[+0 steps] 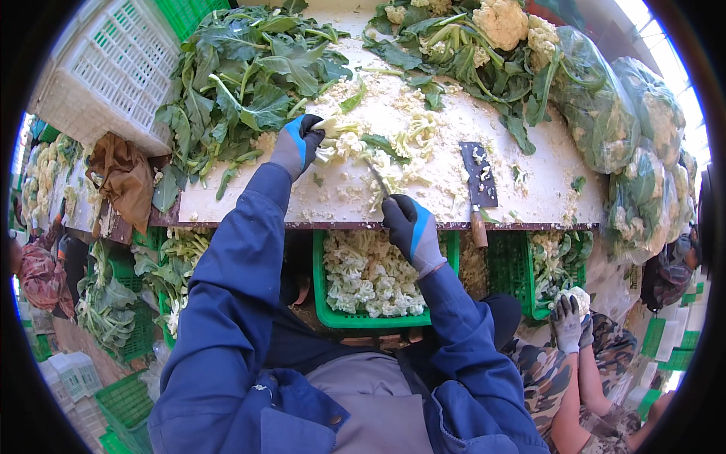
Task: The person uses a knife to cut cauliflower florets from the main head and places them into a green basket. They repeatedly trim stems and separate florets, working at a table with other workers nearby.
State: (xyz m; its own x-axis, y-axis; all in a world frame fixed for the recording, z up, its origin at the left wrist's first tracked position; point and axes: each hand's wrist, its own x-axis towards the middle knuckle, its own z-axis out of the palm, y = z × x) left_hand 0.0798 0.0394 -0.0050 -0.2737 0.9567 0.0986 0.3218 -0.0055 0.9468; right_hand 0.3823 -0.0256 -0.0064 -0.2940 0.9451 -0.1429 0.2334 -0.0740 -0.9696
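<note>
Gloved in grey, blue and black, my left hand [298, 145] is closed on a piece of cauliflower [336, 131] by its pale stem, low over the white work board [244, 201]. My right hand [413, 231], in a matching glove, grips a small knife [379, 180] whose blade points up and left toward the cut cauliflower florets [356, 146]. Loose florets and crumbs lie around the blade. Below the board's front edge, under my right hand, a green plastic crate [371, 320] holds many cut florets [371, 278].
A cleaver [479, 173] lies right, its wooden handle overhanging the edge. Cauliflower leaves [255, 74] heap at the back left beside a white crate [122, 62]. Bagged cauliflowers [595, 102] stack at right. A co-worker's gloved hands [570, 326] hold a cauliflower close by on the right.
</note>
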